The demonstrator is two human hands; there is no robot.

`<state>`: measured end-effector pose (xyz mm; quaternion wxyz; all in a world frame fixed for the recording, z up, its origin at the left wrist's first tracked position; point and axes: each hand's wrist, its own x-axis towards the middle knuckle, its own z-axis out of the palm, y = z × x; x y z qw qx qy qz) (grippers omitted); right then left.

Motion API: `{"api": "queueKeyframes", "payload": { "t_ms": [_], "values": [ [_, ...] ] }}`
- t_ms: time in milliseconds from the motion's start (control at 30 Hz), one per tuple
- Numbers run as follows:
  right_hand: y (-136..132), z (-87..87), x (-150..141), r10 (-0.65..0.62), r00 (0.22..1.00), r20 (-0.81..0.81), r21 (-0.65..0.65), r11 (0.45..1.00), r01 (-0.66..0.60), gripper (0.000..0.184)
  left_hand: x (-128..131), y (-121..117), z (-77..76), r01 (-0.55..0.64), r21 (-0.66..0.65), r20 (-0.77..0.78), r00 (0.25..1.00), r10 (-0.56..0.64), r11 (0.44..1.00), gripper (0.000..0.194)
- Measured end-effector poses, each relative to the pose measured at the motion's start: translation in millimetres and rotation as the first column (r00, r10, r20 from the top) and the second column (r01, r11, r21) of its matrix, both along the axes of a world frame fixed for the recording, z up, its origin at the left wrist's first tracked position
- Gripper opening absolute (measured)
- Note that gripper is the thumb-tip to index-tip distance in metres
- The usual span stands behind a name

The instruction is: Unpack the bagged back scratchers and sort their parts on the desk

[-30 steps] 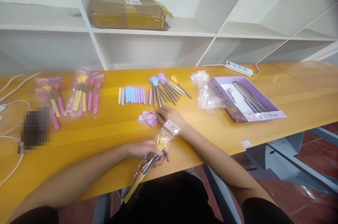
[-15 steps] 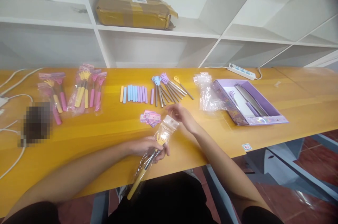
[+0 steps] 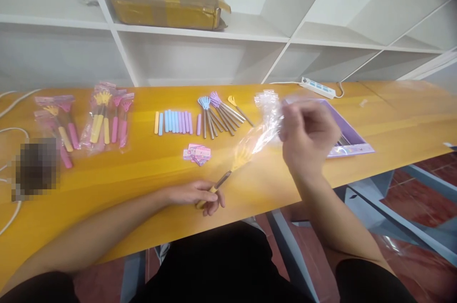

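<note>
A yellow back scratcher [image 3: 223, 180] is in my left hand [image 3: 200, 196], whose fingers are closed around its handle near the table's front edge. The metal rod points up and to the right, ending in a blurred yellow claw head. My right hand [image 3: 309, 139] is raised over the table, pinching a clear plastic bag [image 3: 263, 137]. That bag stretches, smeared by motion, toward the claw head; whether it still covers the head I cannot tell. Small pink cards [image 3: 197, 153] lie beyond my left hand.
Loose handles [image 3: 173, 122] stand in a row, beside metal rods with claw heads [image 3: 217, 112]. Bagged back scratchers [image 3: 107, 117] lie left. A purple box [image 3: 352, 151], partly hidden by my right hand, and a power strip [image 3: 317, 88] are right. A taped carton [image 3: 167, 3] sits on the shelf.
My right hand has moved up and right, drawing the clear bag off the handle and rod. My left hand now grips the bare handle. The view has shifted slightly.
</note>
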<state>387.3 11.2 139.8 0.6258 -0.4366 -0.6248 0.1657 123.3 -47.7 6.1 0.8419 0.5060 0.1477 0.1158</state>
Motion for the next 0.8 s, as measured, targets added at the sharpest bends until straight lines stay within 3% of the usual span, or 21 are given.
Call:
{"api": "queueKeyframes", "payload": {
  "t_ms": [67,133,200,233,300,400,467,500,533,600,633,700,800],
  "values": [
    [-1.8,-6.1,-0.4,-0.007,0.995,-0.103,0.013,1.0,0.008,0.025,0.3,-0.7,1.8,-0.008,0.024,-0.038,0.999,0.009,1.0,0.049],
    [-9.7,-19.4,-5.4,0.152,0.987,-0.055,-0.134,0.978,-0.158,0.026,0.6,-2.0,1.7,-0.01,0.015,-0.05,0.999,0.011,1.0,0.051],
    [-15.8,-32.6,-7.5,0.29,0.957,-0.001,-0.3,0.913,-0.277,0.023,0.4,-3.6,0.2,-0.011,-0.017,-0.058,0.998,0.01,1.0,0.051],
    [-14.7,-36.5,-4.4,0.291,0.957,-0.01,-0.328,0.903,-0.278,0.021,0.2,-4.4,-0.7,-0.015,-0.035,-0.068,0.998,0.012,0.999,0.051],
    [0.7,-35.5,14.0,0.177,0.978,-0.111,-0.268,0.942,-0.201,0.016,-0.3,-5.6,-2.1,-0.016,-0.07,-0.094,0.995,0.01,0.997,0.051],
    [55.3,-16.3,66.6,0.026,0.969,-0.247,-0.179,0.981,-0.072,0.013,-0.5,-6.2,-2.2,-0.01,-0.1,-0.111,0.994,-0.001,0.995,0.053],
    [99.8,-3.8,103.5,-0.087,0.994,-0.069,-0.242,0.968,0.068,0.017,-0.4,-5.7,-1.5,-0.012,-0.117,-0.117,0.993,-0.002,0.993,0.055],
    [120.6,-0.7,118.6,-0.137,0.982,0.132,-0.31,0.935,0.172,0.022,-0.3,-5.3,-1.2,-0.015,-0.125,-0.124,0.992,0.0,0.992,0.056],
    [139.2,-0.5,130.5,-0.167,0.923,0.347,-0.367,0.881,0.298,0.029,-0.3,-4.9,-1.0,-0.017,-0.133,-0.129,0.992,0.0,0.991,0.057],
    [168.9,-7.3,145.5,-0.097,0.746,0.659,-0.443,0.75,0.49,0.042,-0.4,-4.3,-1.3,-0.016,-0.152,-0.132,0.991,-0.004,0.988,0.058],
    [180.1,-13.3,149.7,-0.043,0.679,0.733,-0.464,0.698,0.545,0.045,-0.6,-4.0,-1.7,-0.015,-0.163,-0.13,0.991,-0.006,0.986,0.059],
    [196.3,-26.3,154.6,0.032,0.621,0.783,-0.496,0.635,0.592,0.045,-1.2,-3.6,-2.5,-0.016,-0.183,-0.125,0.992,-0.007,0.983,0.058],
    [207.3,-41.9,158.8,-0.03,0.542,0.84,-0.415,0.61,0.675,0.043,-2.3,-3.2,-2.8,-0.012,-0.201,-0.115,0.993,-0.012,0.979,0.054]
  ]
}}
